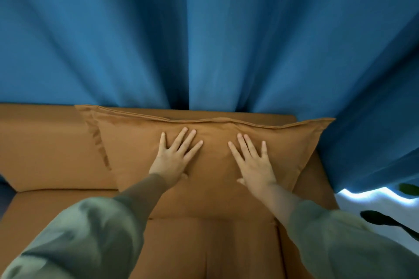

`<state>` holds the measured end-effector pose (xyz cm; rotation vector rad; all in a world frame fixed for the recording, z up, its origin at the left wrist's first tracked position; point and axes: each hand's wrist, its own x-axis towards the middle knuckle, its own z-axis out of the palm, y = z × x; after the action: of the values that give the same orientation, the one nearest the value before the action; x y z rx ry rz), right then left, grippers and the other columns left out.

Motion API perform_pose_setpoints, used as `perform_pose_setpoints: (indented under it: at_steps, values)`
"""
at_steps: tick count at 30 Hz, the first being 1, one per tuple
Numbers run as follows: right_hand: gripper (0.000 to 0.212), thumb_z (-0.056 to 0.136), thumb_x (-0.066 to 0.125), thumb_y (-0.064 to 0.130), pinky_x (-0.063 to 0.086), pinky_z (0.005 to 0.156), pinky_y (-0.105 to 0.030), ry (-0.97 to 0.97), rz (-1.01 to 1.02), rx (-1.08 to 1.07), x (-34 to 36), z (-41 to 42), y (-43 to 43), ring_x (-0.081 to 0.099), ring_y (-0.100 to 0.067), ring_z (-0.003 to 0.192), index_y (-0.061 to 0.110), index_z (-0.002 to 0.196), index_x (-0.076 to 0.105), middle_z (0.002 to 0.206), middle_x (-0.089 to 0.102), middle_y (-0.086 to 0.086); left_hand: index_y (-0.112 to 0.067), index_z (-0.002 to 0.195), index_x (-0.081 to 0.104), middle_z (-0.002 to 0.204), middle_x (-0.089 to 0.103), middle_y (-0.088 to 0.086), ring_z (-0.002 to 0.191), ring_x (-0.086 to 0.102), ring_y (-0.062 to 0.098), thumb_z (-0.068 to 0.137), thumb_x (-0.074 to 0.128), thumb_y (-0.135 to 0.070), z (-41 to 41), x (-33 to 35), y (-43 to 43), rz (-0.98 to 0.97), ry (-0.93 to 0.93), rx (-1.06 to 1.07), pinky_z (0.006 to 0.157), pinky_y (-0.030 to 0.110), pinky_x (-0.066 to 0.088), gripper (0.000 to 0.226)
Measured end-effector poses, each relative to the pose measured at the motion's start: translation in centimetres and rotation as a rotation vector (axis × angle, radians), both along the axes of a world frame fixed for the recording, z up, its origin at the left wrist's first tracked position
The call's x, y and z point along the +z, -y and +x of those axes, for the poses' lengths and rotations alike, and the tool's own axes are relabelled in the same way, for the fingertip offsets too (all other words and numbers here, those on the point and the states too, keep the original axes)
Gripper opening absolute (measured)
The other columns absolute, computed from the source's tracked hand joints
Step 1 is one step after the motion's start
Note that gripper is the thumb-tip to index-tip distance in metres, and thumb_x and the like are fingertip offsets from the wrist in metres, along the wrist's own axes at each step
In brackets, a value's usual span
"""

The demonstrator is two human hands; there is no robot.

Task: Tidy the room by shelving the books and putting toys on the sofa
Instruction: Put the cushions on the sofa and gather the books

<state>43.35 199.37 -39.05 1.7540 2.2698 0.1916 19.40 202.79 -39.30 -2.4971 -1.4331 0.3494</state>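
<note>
Head view: rust-orange fabric sofa [49, 149] with matching flanged cushion [215, 165].

The sofa [45, 147] and the cushion [215, 165] at its far right are matt woven cloth (flat seams showing). The curtain [204, 41] behind is smooth, soft-folded fabric; the sleeves [90, 229] seem brushed cloth.

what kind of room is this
Probably a living room or lounge: an orange-brown sofa with a matching cushion under both hands, and a blue curtain hanging close behind it.
</note>
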Motion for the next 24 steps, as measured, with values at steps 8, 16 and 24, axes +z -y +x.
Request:
perform_pose_setpoints:
  at_steps: [8, 16, 24]
  values:
    - [0.087, 0.087, 0.056, 0.047, -0.007, 0.115, -0.052, -0.232, 0.021, -0.145, -0.2, -3.1, -0.8, -0.008, -0.028, 0.147, 0.017, 0.152, 0.007, 0.159, -0.005, -0.012, -0.026, 0.147, -0.022, 0.156, -0.024, 0.008, 0.144, -0.017, 0.029, 0.087, 0.058, -0.046, 0.7, 0.6, 0.1, -0.046, -0.005, 0.048, 0.108, 0.067, 0.004, 0.102]
    - [0.076, 0.086, 0.054, 0.036, -0.007, 0.116, -0.049, -0.346, 0.143, -0.204, 1.6, -10.4, -0.6, -0.002, -0.026, 0.147, 0.014, 0.149, 0.019, 0.159, 0.004, -0.01, -0.02, 0.152, -0.006, 0.158, -0.015, 0.008, 0.145, -0.015, 0.027, 0.096, 0.047, -0.034, -3.3, 1.4, 3.1, -0.046, 0.213, 0.147, 0.112, 0.06, 0.002, 0.078]
    - [0.076, 0.087, 0.055, 0.033, -0.007, 0.116, -0.05, -0.344, 0.102, -0.198, 1.4, -24.3, 5.2, -0.005, -0.025, 0.147, 0.015, 0.149, 0.016, 0.159, 0.0, -0.009, -0.019, 0.152, -0.002, 0.159, -0.009, 0.008, 0.146, -0.01, 0.026, 0.097, 0.044, -0.033, -16.7, 0.6, 9.9, 0.009, 0.227, 0.118, 0.113, 0.058, 0.004, 0.073]
